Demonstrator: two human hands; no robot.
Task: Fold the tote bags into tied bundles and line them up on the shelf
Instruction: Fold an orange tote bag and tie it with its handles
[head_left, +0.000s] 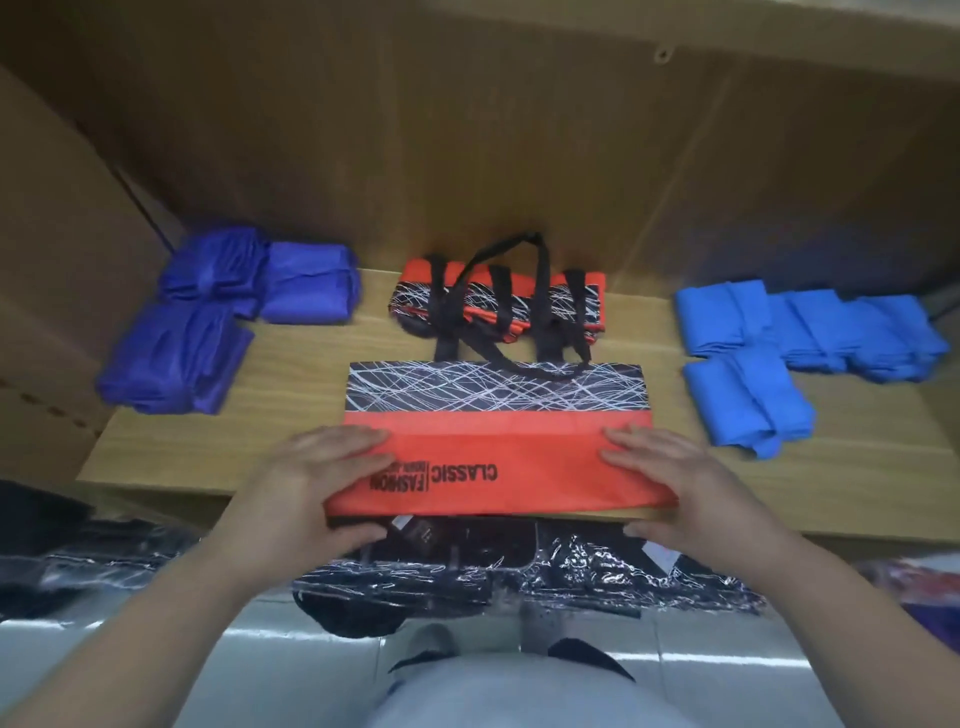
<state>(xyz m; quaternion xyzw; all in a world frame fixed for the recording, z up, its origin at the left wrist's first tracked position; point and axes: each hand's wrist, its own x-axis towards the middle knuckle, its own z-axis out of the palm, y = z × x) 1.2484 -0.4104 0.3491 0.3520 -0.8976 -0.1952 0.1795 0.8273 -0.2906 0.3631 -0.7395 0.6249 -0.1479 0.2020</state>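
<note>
Red tote bag (493, 457): flat on shelf (291, 374), centre, overhanging its 6 o'clock edge.
Left hand (311, 483): pinches bag's 9 o'clock end, fingers above, thumb below.
Right hand (675, 483): pinches 3 o'clock end likewise.

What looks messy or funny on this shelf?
The red-and-black bag at the back: its black handles sprawl loose and untied, unlike the tidy purple bundles and blue bundles beside it. The red bag held by the left hand and right hand is unfinished too.
</note>
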